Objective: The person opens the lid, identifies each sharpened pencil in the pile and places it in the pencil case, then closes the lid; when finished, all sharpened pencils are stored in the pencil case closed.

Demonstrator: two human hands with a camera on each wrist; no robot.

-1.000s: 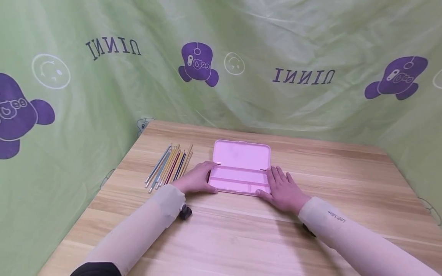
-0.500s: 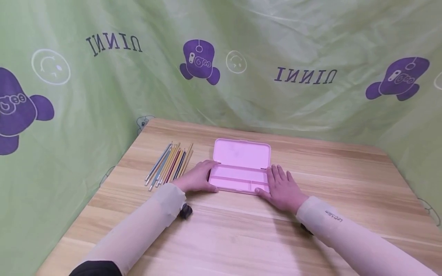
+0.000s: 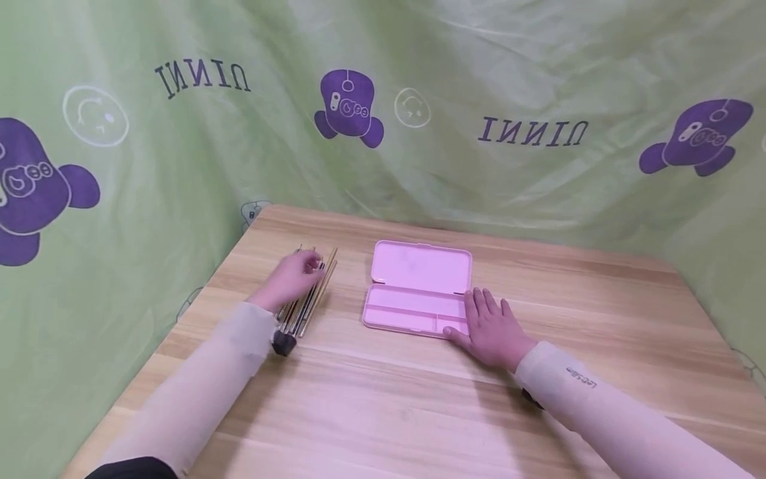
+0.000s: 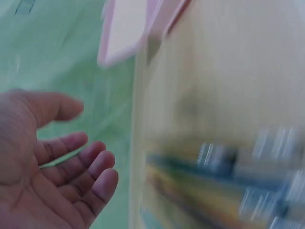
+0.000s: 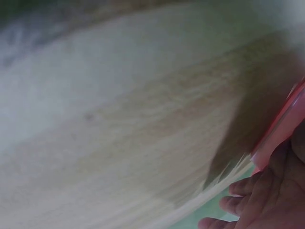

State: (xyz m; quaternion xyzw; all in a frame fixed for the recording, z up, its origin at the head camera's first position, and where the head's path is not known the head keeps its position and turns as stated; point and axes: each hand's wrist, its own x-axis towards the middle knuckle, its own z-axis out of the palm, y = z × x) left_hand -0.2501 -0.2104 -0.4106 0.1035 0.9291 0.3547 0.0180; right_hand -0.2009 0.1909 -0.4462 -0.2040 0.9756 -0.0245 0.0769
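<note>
A pink pencil case (image 3: 391,320) lies with its lid (image 3: 421,267) swung back, showing bare compartments inside. Against its right end rests my right hand (image 3: 493,331), fingers straight and thumb at the front right corner. My left hand (image 3: 292,274) hovers over a bunch of pencils (image 3: 317,298) left of the case, covering part of them. In the left wrist view its loosely bent fingers (image 4: 90,162) hold nothing, and blurred pencils (image 4: 200,186) lie beyond them. The right wrist view catches the case's edge (image 5: 279,129) beside my right hand.
Everything lies on a wood-grain table (image 3: 383,406). A green curtain (image 3: 449,186) with purple figures hangs behind and along the left side. A black wrist camera (image 3: 284,342) sits under my left wrist, close to the pencils' near ends.
My left hand has let go of the case's left end and moved left over the pencils. My right hand stays at the right end; the case has hardly moved.
</note>
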